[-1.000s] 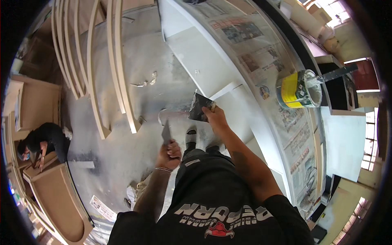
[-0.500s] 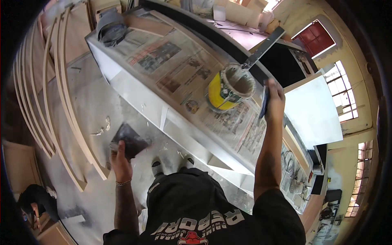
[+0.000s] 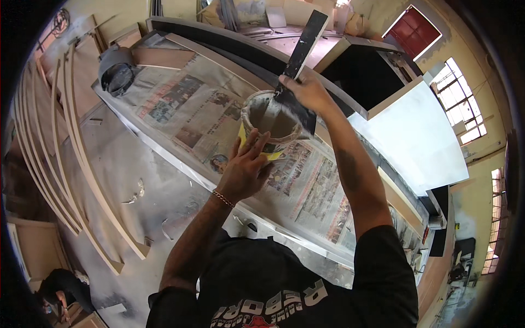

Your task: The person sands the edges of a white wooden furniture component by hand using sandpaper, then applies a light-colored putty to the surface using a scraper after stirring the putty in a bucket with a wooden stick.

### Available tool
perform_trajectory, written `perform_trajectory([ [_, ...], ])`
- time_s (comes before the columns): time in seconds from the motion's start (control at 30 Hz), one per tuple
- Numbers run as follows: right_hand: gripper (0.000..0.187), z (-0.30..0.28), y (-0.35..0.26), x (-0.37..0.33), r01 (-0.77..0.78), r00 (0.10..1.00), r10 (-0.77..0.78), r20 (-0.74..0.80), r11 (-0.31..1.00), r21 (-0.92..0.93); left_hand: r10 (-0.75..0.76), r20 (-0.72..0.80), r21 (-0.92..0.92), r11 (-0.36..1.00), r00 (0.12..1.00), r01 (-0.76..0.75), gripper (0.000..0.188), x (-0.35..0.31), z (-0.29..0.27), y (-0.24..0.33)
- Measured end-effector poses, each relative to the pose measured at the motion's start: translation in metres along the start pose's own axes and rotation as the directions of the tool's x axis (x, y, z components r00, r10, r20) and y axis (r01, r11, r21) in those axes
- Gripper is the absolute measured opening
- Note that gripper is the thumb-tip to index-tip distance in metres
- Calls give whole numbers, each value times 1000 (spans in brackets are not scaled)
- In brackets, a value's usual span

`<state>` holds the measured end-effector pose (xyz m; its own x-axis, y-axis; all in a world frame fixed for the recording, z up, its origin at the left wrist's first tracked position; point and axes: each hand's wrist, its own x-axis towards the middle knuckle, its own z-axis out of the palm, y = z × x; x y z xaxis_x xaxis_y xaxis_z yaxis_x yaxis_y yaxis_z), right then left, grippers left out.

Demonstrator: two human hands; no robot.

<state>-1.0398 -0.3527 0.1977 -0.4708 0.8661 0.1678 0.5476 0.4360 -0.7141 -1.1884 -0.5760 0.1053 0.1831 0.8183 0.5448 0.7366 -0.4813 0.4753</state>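
A yellow bucket [image 3: 272, 156] with a paste-smeared rim stands on the newspaper-covered top in front of me. My left hand [image 3: 246, 167] grips its near side, fingertips at the rim. My right hand [image 3: 306, 93] is closed around a black flat stick [image 3: 307, 44] speckled with white, whose lower end reaches into the bucket. Beneath the right hand, a dark flat spreader [image 3: 299, 116] lies against the far right of the rim; how the fingers hold it is hidden. The bucket's inner wall is coated in pale grey paste.
Newspaper sheets [image 3: 180, 101] cover the long cabinet top, and a grey container [image 3: 116, 71] sits at its far left corner. Curved wooden strips [image 3: 98, 175] stand at the left. A white panel [image 3: 413, 139] is at the right. Another person [image 3: 65, 292] bends down at lower left.
My left hand has come from the left to the bucket; the dark square plate it held no longer shows there. My right hand has moved left onto the stick, which now stands steeper.
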Motion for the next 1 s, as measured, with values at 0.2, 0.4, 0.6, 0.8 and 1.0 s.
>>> perform_trajectory([
  [0.2, 33, -9, -29, -60, 227, 972, -224, 69, 973, -41, -69, 112, 25, 997, 991, 66, 16, 2, 5, -13],
  [0.4, 19, -14, -18, -67, 3, 1000, -3, 28, 1000, 12, -104, 146, -42, 993, 984, 111, 13, -3, 17, -25],
  [0.6, 23, -25, -49, -59, 9, 987, 14, -160, 990, 141, -97, 228, -117, 985, 969, 126, 11, -3, 14, -31],
  [0.8, 48, -51, -74, -53, 107, 897, -50, -439, 989, 106, -58, 268, -184, 977, 962, 110, 14, -4, 13, -38],
  [1.0, 36, -24, -42, -46, -37, 999, 24, 44, 937, 348, -29, 304, -222, 970, 952, 100, 11, -1, 8, -44],
])
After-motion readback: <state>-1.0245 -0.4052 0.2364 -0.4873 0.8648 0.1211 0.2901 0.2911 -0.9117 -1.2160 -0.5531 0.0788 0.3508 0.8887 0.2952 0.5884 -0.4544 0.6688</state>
